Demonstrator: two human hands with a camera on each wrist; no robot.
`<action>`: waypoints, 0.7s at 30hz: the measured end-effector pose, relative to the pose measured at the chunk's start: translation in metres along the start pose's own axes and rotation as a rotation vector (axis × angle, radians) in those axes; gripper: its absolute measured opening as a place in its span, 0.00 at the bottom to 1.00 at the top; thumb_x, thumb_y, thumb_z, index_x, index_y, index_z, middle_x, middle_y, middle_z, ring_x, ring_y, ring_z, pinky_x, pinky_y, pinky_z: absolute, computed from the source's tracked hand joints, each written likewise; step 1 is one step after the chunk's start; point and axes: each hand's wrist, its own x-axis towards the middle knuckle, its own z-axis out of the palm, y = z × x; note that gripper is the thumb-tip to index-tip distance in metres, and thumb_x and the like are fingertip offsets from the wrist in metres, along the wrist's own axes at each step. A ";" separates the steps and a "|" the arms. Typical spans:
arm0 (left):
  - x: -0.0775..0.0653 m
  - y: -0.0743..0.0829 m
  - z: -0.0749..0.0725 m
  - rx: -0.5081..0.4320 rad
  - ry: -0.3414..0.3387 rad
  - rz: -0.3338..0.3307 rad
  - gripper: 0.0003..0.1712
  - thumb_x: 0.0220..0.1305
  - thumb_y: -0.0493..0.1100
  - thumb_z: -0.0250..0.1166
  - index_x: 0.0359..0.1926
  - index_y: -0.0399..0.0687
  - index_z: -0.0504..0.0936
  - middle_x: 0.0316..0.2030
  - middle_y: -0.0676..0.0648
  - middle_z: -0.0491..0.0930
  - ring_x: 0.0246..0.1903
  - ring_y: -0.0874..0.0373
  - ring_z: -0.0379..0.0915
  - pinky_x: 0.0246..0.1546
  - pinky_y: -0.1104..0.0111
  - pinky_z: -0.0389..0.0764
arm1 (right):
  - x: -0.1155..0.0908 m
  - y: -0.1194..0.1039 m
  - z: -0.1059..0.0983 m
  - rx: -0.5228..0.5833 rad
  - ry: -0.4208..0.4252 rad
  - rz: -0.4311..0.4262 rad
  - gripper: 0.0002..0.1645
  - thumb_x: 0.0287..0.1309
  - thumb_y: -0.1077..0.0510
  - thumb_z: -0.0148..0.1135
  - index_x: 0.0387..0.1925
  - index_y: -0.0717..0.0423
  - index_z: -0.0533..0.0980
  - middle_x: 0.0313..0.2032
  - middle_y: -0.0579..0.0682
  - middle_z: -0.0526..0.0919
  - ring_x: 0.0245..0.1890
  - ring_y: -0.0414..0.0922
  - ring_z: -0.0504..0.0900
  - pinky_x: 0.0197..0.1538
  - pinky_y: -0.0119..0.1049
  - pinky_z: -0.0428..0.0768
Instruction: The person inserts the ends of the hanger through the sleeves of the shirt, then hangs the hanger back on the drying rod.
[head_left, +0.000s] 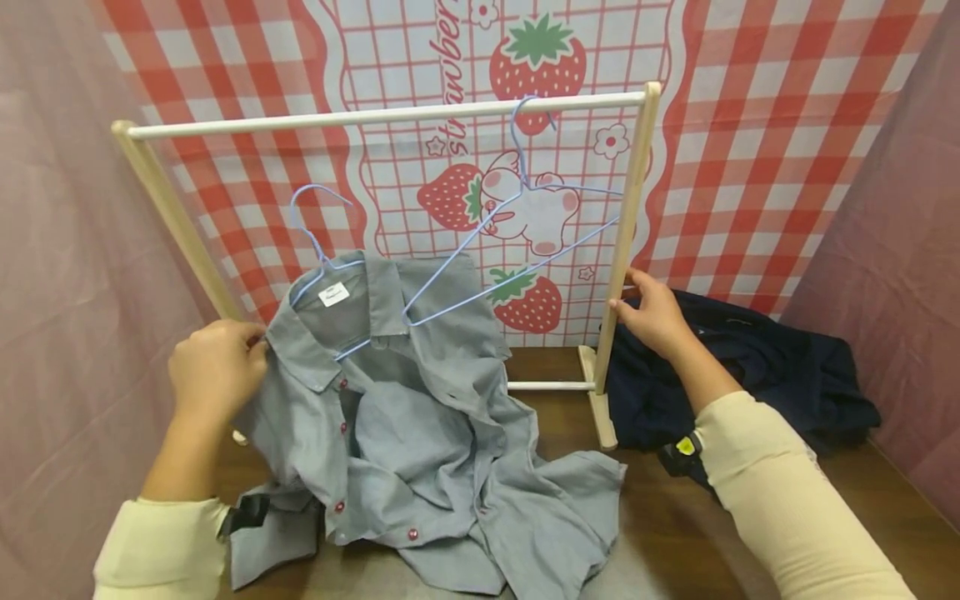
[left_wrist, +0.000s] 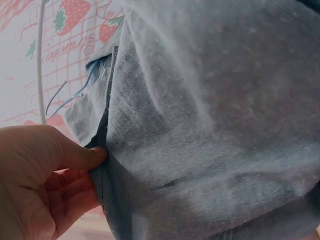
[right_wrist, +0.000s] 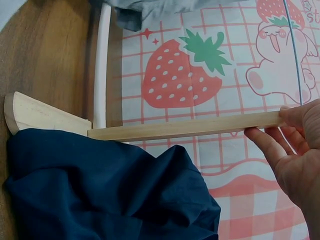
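Observation:
A grey shirt [head_left: 435, 433] with red buttons is spread in front of a wooden clothes rack [head_left: 390, 112]. My left hand [head_left: 217, 367] pinches the shirt's shoulder edge between thumb and fingers, as the left wrist view also shows. Inside the collar sits a blue wire hanger [head_left: 318, 250]; its hook stands below the white rail, apart from it. A second blue wire hanger [head_left: 522, 167] hangs bare from the rail near the right end, its lower corner overlapping the shirt in the head view. My right hand [head_left: 652, 312] holds the rack's right post [right_wrist: 200, 129] between thumb and fingers.
Dark navy clothing [head_left: 765, 375] lies bunched on the brown table [head_left: 667, 533], right of the rack's foot [head_left: 600, 408]. Behind the rack hangs a strawberry-print checked cloth [head_left: 750, 150]. Pink curtains [head_left: 60, 292] close in both sides.

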 end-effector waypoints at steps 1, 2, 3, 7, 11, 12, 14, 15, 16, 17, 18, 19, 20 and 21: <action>0.003 0.000 -0.002 0.003 0.002 -0.002 0.11 0.52 0.36 0.60 0.35 0.43 0.87 0.33 0.34 0.83 0.30 0.28 0.76 0.24 0.39 0.69 | 0.000 0.000 0.000 -0.001 0.000 0.002 0.29 0.63 0.69 0.57 0.64 0.73 0.63 0.51 0.73 0.75 0.52 0.64 0.77 0.42 0.45 0.83; 0.006 0.000 -0.004 0.007 0.002 -0.003 0.11 0.53 0.36 0.60 0.35 0.44 0.87 0.33 0.34 0.83 0.30 0.28 0.76 0.24 0.39 0.69 | 0.000 0.000 -0.001 -0.002 0.000 0.003 0.29 0.63 0.69 0.58 0.64 0.73 0.63 0.51 0.73 0.75 0.52 0.64 0.77 0.42 0.45 0.83; 0.009 -0.001 -0.007 0.013 -0.001 -0.007 0.11 0.53 0.36 0.59 0.34 0.44 0.87 0.33 0.34 0.82 0.30 0.28 0.75 0.24 0.39 0.69 | 0.000 0.000 -0.001 -0.002 0.000 0.002 0.29 0.63 0.69 0.58 0.64 0.74 0.63 0.51 0.73 0.75 0.52 0.64 0.76 0.42 0.45 0.83; 0.020 -0.002 -0.016 0.033 -0.009 -0.027 0.12 0.54 0.37 0.57 0.35 0.43 0.87 0.35 0.32 0.82 0.32 0.26 0.74 0.25 0.38 0.68 | 0.000 0.000 -0.001 0.005 -0.006 0.010 0.29 0.64 0.69 0.57 0.64 0.73 0.63 0.51 0.72 0.75 0.53 0.64 0.76 0.41 0.43 0.83; 0.030 -0.002 -0.026 0.052 -0.004 -0.041 0.13 0.55 0.38 0.57 0.36 0.43 0.86 0.36 0.31 0.81 0.33 0.25 0.73 0.25 0.37 0.67 | -0.001 0.000 0.000 0.025 -0.018 0.008 0.30 0.64 0.69 0.56 0.66 0.72 0.62 0.52 0.73 0.74 0.54 0.64 0.76 0.43 0.44 0.83; 0.032 -0.002 -0.029 0.056 -0.003 -0.042 0.12 0.55 0.38 0.57 0.36 0.43 0.86 0.36 0.31 0.81 0.33 0.25 0.73 0.25 0.37 0.67 | -0.001 0.000 0.000 0.029 -0.019 0.006 0.30 0.64 0.69 0.56 0.66 0.72 0.61 0.52 0.73 0.74 0.54 0.64 0.75 0.43 0.45 0.83; 0.038 -0.003 -0.034 0.067 -0.009 -0.047 0.12 0.57 0.39 0.57 0.37 0.43 0.86 0.37 0.31 0.81 0.34 0.25 0.73 0.26 0.37 0.67 | -0.001 0.000 0.001 0.029 -0.020 0.005 0.30 0.64 0.69 0.56 0.66 0.72 0.61 0.53 0.73 0.74 0.55 0.64 0.75 0.44 0.48 0.82; 0.041 -0.003 -0.037 0.072 -0.012 -0.048 0.12 0.57 0.39 0.57 0.37 0.42 0.86 0.37 0.30 0.81 0.34 0.25 0.73 0.27 0.37 0.67 | -0.001 0.000 0.001 0.024 -0.018 0.004 0.30 0.64 0.69 0.56 0.66 0.72 0.61 0.53 0.73 0.74 0.55 0.64 0.75 0.44 0.49 0.82; 0.044 -0.003 -0.040 0.079 -0.017 -0.050 0.12 0.58 0.39 0.56 0.37 0.42 0.85 0.38 0.30 0.80 0.34 0.25 0.73 0.28 0.36 0.67 | -0.001 0.000 0.001 0.021 -0.017 0.005 0.30 0.64 0.69 0.56 0.66 0.72 0.61 0.53 0.73 0.74 0.55 0.64 0.75 0.44 0.50 0.82; 0.046 -0.003 -0.042 0.085 -0.022 -0.051 0.13 0.59 0.39 0.56 0.37 0.42 0.85 0.38 0.30 0.80 0.34 0.25 0.73 0.28 0.36 0.67 | -0.001 0.000 0.001 0.018 -0.015 0.003 0.30 0.64 0.69 0.56 0.66 0.72 0.61 0.53 0.73 0.74 0.55 0.64 0.75 0.44 0.51 0.82; 0.049 -0.003 -0.044 0.089 -0.025 -0.053 0.13 0.59 0.39 0.56 0.37 0.41 0.85 0.38 0.30 0.80 0.35 0.25 0.73 0.29 0.36 0.67 | -0.001 0.000 0.001 0.013 -0.012 0.000 0.30 0.64 0.69 0.56 0.66 0.72 0.62 0.53 0.73 0.74 0.55 0.65 0.75 0.44 0.51 0.82; 0.052 -0.004 -0.047 0.094 -0.028 -0.052 0.13 0.59 0.39 0.55 0.37 0.41 0.85 0.38 0.30 0.80 0.35 0.25 0.73 0.29 0.37 0.67 | -0.001 0.000 0.001 0.006 -0.010 -0.003 0.29 0.64 0.69 0.56 0.65 0.72 0.62 0.53 0.73 0.74 0.55 0.65 0.75 0.45 0.52 0.81; 0.055 -0.004 -0.049 0.099 -0.030 -0.050 0.13 0.59 0.39 0.55 0.37 0.41 0.85 0.38 0.29 0.80 0.34 0.25 0.72 0.29 0.37 0.67 | -0.001 0.001 0.001 0.002 -0.008 -0.007 0.29 0.64 0.69 0.56 0.65 0.72 0.62 0.53 0.73 0.74 0.55 0.65 0.75 0.45 0.53 0.81; 0.057 -0.005 -0.051 0.105 -0.032 -0.051 0.13 0.59 0.39 0.55 0.37 0.40 0.85 0.38 0.29 0.80 0.34 0.25 0.72 0.29 0.37 0.67 | -0.001 0.001 0.002 0.001 -0.007 -0.010 0.29 0.64 0.69 0.56 0.65 0.72 0.62 0.53 0.73 0.74 0.55 0.65 0.75 0.45 0.54 0.81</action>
